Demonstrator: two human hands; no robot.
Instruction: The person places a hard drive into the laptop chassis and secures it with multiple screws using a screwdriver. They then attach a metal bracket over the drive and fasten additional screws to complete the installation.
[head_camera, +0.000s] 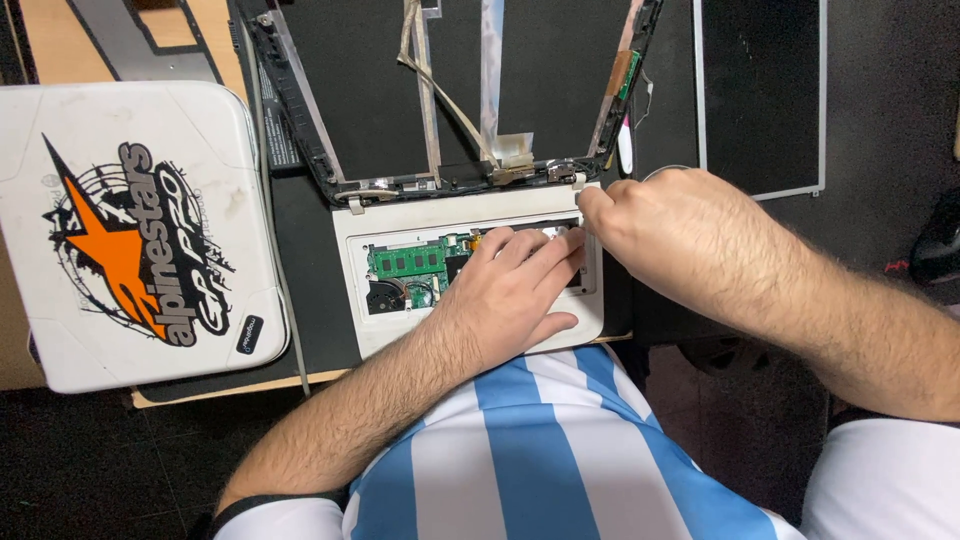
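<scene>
On the opened laptop base (390, 325), left hand (510, 300) and right hand (680, 235) rest.

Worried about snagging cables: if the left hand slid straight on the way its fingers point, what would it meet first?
Probably the right hand, whose fingertips sit just beyond the left hand at the open laptop base; height is hard to judge.

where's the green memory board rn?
Head view, centre-left: the green memory board sits inside the opened white laptop base, in its upper-left part, just left of the left hand and above the round black fan.
</scene>
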